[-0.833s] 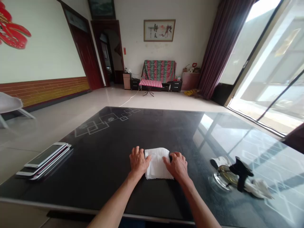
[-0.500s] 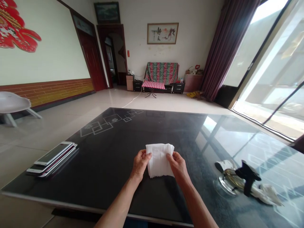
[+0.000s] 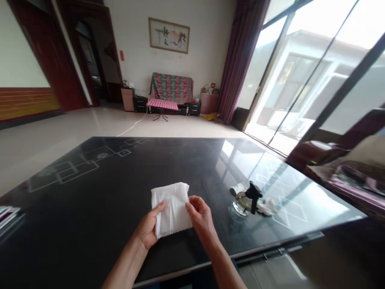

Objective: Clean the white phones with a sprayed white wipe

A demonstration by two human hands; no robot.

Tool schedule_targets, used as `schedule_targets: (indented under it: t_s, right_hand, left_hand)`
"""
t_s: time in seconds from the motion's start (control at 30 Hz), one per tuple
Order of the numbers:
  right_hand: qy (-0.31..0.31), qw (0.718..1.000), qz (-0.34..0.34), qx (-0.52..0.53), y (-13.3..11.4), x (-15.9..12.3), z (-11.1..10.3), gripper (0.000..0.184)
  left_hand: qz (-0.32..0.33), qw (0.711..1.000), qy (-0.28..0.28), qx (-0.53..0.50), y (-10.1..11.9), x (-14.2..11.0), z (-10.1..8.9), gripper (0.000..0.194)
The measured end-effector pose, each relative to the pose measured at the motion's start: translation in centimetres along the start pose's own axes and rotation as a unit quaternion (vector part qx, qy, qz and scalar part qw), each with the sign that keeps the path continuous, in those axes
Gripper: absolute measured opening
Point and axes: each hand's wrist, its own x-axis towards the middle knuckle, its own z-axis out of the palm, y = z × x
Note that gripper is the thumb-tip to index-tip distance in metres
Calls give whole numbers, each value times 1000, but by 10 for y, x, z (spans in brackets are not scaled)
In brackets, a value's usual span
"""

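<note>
A folded white cloth (image 3: 170,208) is held just above the black glass table (image 3: 120,176). My left hand (image 3: 148,228) lies under its left side with the thumb pressed on top. My right hand (image 3: 200,214) pinches the cloth's right edge near the upper corner. Both forearms reach in from the bottom of the view.
A glass ashtray (image 3: 240,202) with a black object and white crumpled bits sits to the right of my hands. Phones (image 3: 7,216) lie at the table's far left edge. A dark chair (image 3: 339,160) stands at the right, and windows are beyond it.
Both hands lifted the cloth off the table, where they had pressed it flat. The left hand now cups it from below. The view swung to the right.
</note>
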Motion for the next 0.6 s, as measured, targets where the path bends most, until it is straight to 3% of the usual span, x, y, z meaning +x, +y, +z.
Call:
schedule_targets:
  t_s: [0.2, 0.27, 0.37, 0.4, 0.5, 0.6]
  right_hand:
    - [107, 988, -91, -58, -29, -52, -63, 20]
    - [201, 965, -143, -91, -38, -62, -93, 22]
    - [364, 903, -173, -149, -43, -57, -142, 26]
    - [380, 892, -165, -181, -42, -49, -158, 29]
    - [286, 915, -125, -255, -32, -20, -195, 43]
    - [234, 921, -99, -294, -16, 5, -208, 68]
  left_hand:
    - [35, 998, 44, 21, -3, 7, 7, 30]
    - [43, 997, 57, 33, -5, 7, 10, 29]
    - [42, 996, 57, 50, -9, 6, 15, 29]
    - [42, 996, 58, 55, -11, 6, 16, 29]
    - [41, 995, 64, 63, -16, 7, 19, 28]
    - [33, 995, 66, 62, -20, 6, 19, 28]
